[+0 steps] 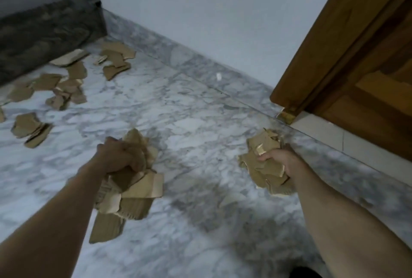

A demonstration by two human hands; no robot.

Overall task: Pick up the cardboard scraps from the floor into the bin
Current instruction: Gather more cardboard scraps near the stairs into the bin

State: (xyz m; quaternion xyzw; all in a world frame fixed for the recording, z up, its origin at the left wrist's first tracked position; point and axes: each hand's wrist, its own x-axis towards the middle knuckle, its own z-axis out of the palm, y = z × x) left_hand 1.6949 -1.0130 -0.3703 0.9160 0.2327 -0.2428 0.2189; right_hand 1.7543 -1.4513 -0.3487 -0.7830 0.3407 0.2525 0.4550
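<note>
both fists crammed: left hand (117,155) clutching a scrap bundle (131,190), right hand (282,161) squeezing another wad (263,166). pieces dangling under my left could slip out, bin's nowhere visible

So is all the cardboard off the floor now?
No, a scatter of cardboard scraps lies on the marble floor beside the grey sofa.

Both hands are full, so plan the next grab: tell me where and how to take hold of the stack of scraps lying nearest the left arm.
Take the stacked scraps by the fanned lower right edge, coming from above. The layers splay there, so fingers can probably slip under and pinch them together.
</note>
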